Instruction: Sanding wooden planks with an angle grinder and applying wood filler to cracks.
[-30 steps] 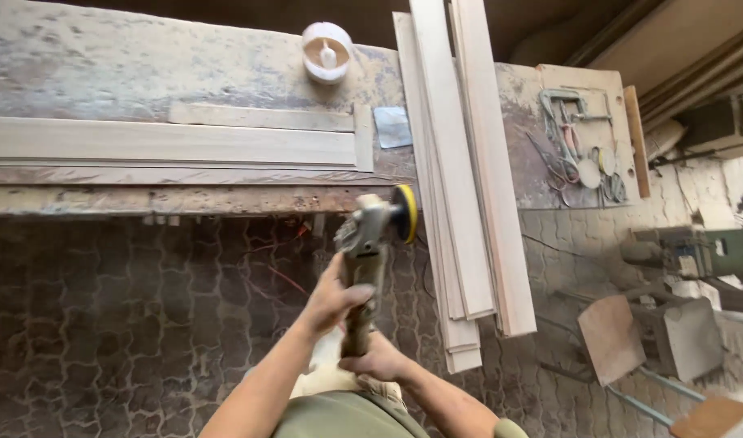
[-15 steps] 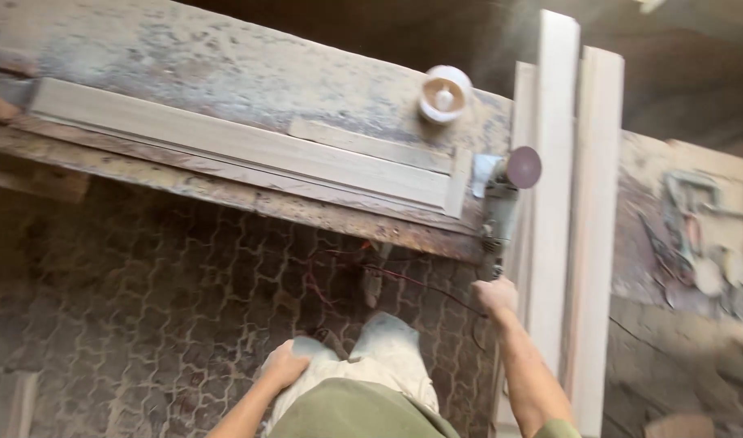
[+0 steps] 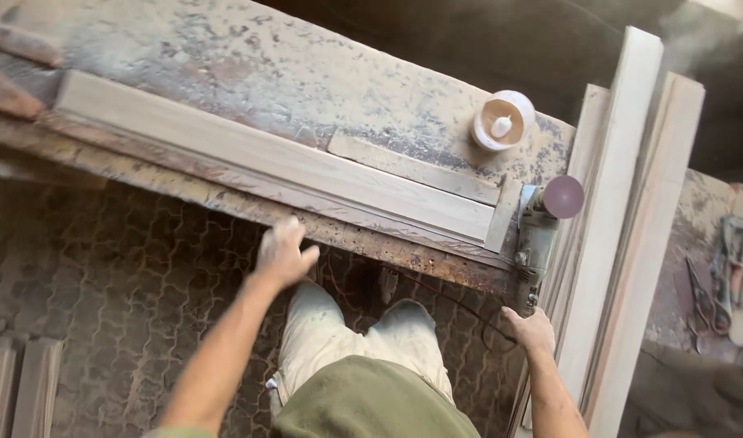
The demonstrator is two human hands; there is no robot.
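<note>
Left hand [image 3: 284, 254], fingers loosely curled, touches the table [image 3: 225, 65] edge just below the board [image 3: 274, 154]. Right hand [image 3: 532, 328] at 4 o'clock, half-curled, just off the grinder [image 3: 540, 235] handle; grinder lies on table, disc [image 3: 563, 196] up, beside planks [image 3: 614, 219].

Angle grinder [image 3: 540, 243]: grey body, round dusty-pink sanding disc at its far end, lying flat just right of the long pale plank [image 3: 274, 154]. Plank: smooth, lying lengthwise, one end just beside the grinder.
</note>
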